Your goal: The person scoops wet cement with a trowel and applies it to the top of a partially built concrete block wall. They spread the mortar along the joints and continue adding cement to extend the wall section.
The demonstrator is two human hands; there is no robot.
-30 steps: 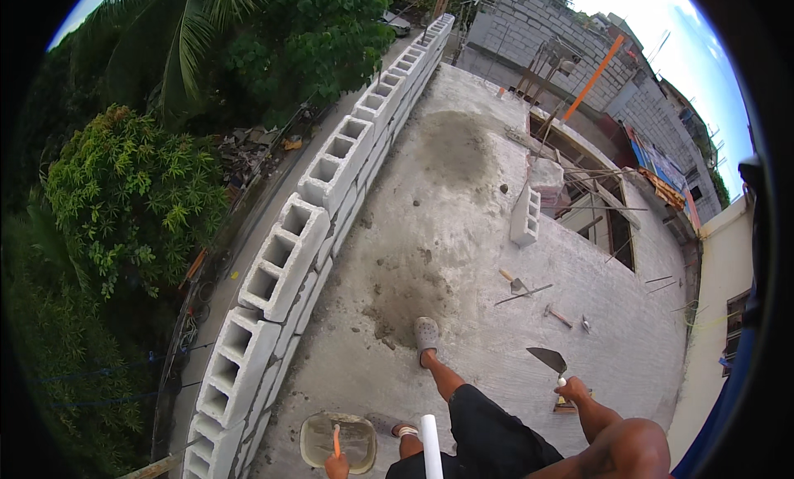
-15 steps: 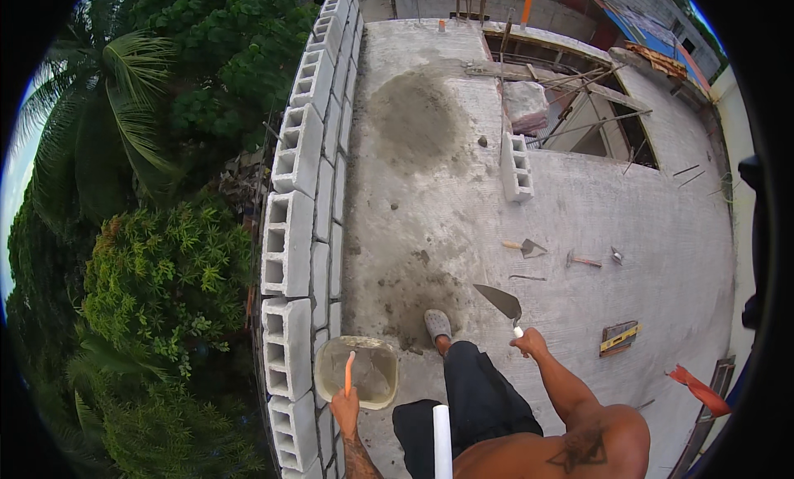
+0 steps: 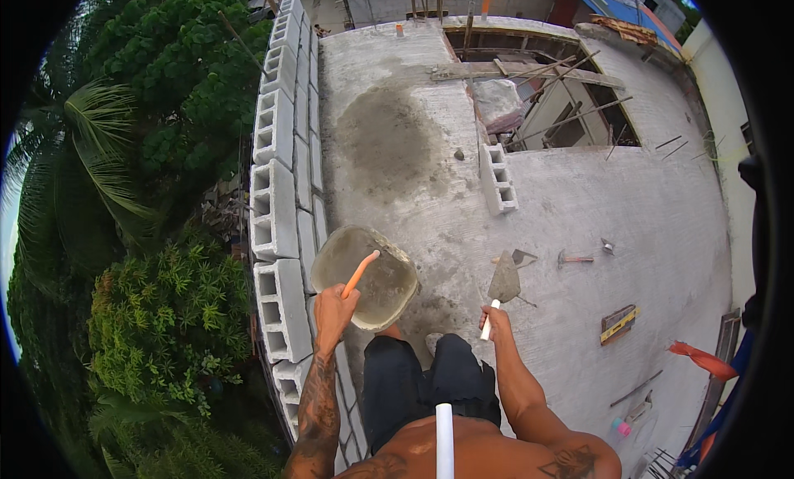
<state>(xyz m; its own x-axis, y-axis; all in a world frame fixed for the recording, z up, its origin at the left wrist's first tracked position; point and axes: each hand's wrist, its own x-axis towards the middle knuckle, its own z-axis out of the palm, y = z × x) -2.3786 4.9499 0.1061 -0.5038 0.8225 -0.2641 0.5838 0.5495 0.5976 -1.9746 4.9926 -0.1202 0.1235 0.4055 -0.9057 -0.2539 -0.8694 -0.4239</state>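
My left hand [image 3: 332, 312] is closed round the orange handle [image 3: 361, 272] of a squarish, pale bucket [image 3: 321, 264]. A thin grey, wet-looking layer coats the inside of the bucket, which hangs in front of my knees beside the block wall [image 3: 276, 202]. In my right hand [image 3: 495, 323] is a trowel [image 3: 504, 279], gripped by its white handle with the grey-smeared blade pointing away from me. Behind that blade, a second trowel [image 3: 523, 256] lies on the concrete, partly hidden.
Hollow blocks top the wall along the left, with trees [image 3: 157, 313] beyond. One loose block [image 3: 498, 181] stands near a timber-crossed floor opening [image 3: 571, 107]. A hammer [image 3: 575, 258] and a yellow level [image 3: 620, 324] lie on the right. A damp mortar patch [image 3: 385, 136] darkens the floor ahead.
The bucket has moved forward and appears lifted, with my left hand on its handle. My right hand has shifted slightly left, and its trowel blade has swung to point forward. My view has shifted.
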